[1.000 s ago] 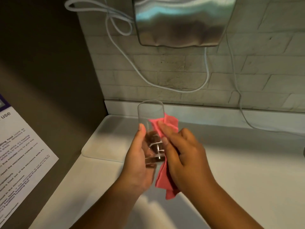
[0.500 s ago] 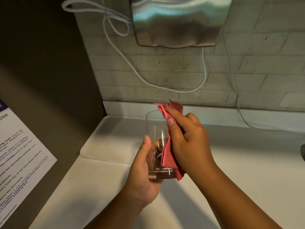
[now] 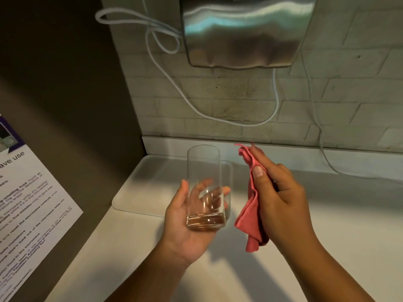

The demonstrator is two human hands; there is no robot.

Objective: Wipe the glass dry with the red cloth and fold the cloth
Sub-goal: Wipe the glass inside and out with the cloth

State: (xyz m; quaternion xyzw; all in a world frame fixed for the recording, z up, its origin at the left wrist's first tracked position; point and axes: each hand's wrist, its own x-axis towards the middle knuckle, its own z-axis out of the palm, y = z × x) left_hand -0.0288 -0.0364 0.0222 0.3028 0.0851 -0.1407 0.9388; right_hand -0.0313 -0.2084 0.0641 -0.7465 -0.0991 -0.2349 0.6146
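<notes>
From the head view, the left hand (image 3: 192,219) cups the upright glass (image 3: 205,188) by its base, while the right hand (image 3: 281,199), just beside, pinches the bunched red cloth (image 3: 250,216) clear of it; wiping looks finished, so folding likely calls for setting the glass down.

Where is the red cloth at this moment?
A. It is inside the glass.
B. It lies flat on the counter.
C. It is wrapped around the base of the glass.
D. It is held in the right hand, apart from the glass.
D: the cloth hangs from the right hand, with a clear gap between it and the glass, which the left hand holds.
</notes>
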